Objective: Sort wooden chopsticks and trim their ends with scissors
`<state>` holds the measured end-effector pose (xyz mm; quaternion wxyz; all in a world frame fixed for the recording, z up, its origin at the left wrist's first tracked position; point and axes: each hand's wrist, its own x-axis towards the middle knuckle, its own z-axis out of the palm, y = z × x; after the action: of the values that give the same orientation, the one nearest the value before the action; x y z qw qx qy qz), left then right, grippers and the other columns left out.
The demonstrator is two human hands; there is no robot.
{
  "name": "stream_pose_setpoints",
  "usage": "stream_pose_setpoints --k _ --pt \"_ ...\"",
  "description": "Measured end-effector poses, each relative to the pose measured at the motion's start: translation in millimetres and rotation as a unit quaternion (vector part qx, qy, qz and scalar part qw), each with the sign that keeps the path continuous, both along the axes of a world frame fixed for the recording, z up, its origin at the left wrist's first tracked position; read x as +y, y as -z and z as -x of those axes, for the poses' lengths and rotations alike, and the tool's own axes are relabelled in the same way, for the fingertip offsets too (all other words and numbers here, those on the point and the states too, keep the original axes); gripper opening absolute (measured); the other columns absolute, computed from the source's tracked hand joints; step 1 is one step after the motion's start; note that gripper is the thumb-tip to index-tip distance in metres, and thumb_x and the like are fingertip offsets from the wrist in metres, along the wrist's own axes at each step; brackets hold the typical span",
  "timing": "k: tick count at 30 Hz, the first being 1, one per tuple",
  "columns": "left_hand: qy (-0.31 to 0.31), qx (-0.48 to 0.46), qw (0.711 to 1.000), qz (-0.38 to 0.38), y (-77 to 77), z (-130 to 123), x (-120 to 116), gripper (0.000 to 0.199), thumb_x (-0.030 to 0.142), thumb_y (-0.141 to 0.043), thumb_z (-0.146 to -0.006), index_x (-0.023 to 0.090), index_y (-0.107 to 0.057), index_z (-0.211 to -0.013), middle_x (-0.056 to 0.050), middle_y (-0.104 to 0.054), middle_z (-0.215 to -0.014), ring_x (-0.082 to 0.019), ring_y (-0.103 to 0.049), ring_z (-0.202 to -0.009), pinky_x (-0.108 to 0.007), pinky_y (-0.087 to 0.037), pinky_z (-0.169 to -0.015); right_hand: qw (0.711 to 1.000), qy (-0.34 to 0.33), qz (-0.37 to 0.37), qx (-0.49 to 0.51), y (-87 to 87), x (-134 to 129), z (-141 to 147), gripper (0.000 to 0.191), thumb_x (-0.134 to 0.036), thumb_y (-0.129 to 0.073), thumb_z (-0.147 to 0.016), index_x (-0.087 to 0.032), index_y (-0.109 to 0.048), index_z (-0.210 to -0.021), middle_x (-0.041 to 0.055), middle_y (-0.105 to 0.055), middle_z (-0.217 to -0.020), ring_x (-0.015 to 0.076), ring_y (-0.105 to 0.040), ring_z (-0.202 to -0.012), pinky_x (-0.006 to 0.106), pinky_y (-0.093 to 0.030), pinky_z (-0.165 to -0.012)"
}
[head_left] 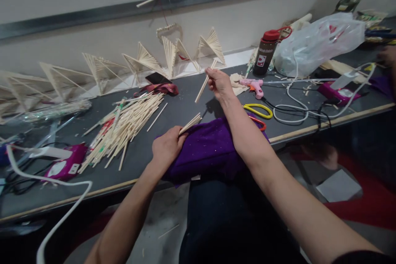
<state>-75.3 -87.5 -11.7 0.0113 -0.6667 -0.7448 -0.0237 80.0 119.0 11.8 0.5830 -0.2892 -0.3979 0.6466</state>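
Note:
My left hand (167, 145) is closed round a small bundle of thin wooden sticks (191, 123), its wrist at the edge of a purple cloth (204, 144). Higher up, over the dark tabletop, my right hand (219, 82) pinches a few more wooden sticks (202, 88), which slant down to the left. A big loose pile of sticks (130, 123) lies left of my left hand, with one single stick (157, 116) apart from it. Right of my right forearm are a pink glue gun (254, 86) and scissors with a yellow handle (258, 110).
Fan-shaped stick structures (142, 57) stand along the wall. A dark bottle with a red lid (266, 51) and a white plastic bag (321, 43) are at the right. Magenta devices (338, 93) with white cables lie on both sides. Another person's hand (388, 55) shows at the right edge.

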Motion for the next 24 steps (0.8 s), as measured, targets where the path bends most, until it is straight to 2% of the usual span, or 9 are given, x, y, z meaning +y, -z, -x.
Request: stream_pose_setpoints --k 6,11,15,19,24 --pt "0.008 -0.006 1.0 -0.02 -0.3 5 7 0.036 0.049 -0.035 -0.088 0.026 -0.058 -0.103 -0.002 -0.066 -0.097 -0.018 -0.06 -0.084 -0.025 -0.036 -0.063 0.997 0.015 0.073 -0.015 13.3 1 10 0.021 -0.022 -0.057 -0.077 -0.016 -0.045 -0.061 -0.009 -0.043 -0.046 0.0016 -0.038 -0.039 0.014 -0.026 -0.035" --pt "0.005 -0.02 1.0 -0.019 -3.2 5 4 0.038 0.049 -0.032 -0.088 0.028 -0.055 -0.109 -0.001 -0.065 -0.102 -0.019 -0.06 -0.087 -0.025 -0.037 -0.065 0.997 0.023 0.076 -0.003 12.0 4 5 0.022 -0.023 -0.061 -0.074 -0.017 -0.044 -0.061 -0.0094 -0.042 -0.048 0.0011 -0.038 -0.039 0.013 -0.026 -0.036" --pt "-0.015 -0.018 1.0 0.002 -10.3 -3 3 0.041 0.052 -0.029 -0.088 0.026 -0.052 -0.11 -0.002 -0.067 -0.092 -0.021 -0.062 -0.079 -0.027 -0.037 -0.061 0.997 0.027 0.065 0.038 9.6 10 0 0.024 -0.025 -0.061 -0.074 -0.017 -0.043 -0.06 -0.0094 -0.041 -0.047 0.0013 -0.038 -0.039 0.013 -0.026 -0.036" --pt "0.002 -0.001 1.0 0.018 -15.9 -13 2 0.036 0.039 -0.025 -0.092 0.021 -0.053 -0.106 -0.004 -0.066 -0.087 -0.02 -0.062 -0.08 -0.027 -0.039 -0.063 0.996 0.022 0.071 0.047 10.0 13 -1 0.025 -0.026 -0.06 -0.076 -0.017 -0.043 -0.06 -0.0092 -0.041 -0.047 0.0018 -0.038 -0.039 0.014 -0.027 -0.036" --pt "-0.002 0.042 0.999 0.009 -16.3 -17 -14 0.035 0.029 -0.028 -0.091 0.018 -0.049 -0.117 -0.009 -0.06 -0.106 -0.021 -0.059 -0.095 -0.027 -0.043 -0.07 0.997 0.015 0.063 0.032 11.0 12 1 0.027 -0.031 -0.064 -0.074 -0.018 -0.044 -0.061 -0.0092 -0.041 -0.047 0.0023 -0.038 -0.039 0.014 -0.027 -0.035"
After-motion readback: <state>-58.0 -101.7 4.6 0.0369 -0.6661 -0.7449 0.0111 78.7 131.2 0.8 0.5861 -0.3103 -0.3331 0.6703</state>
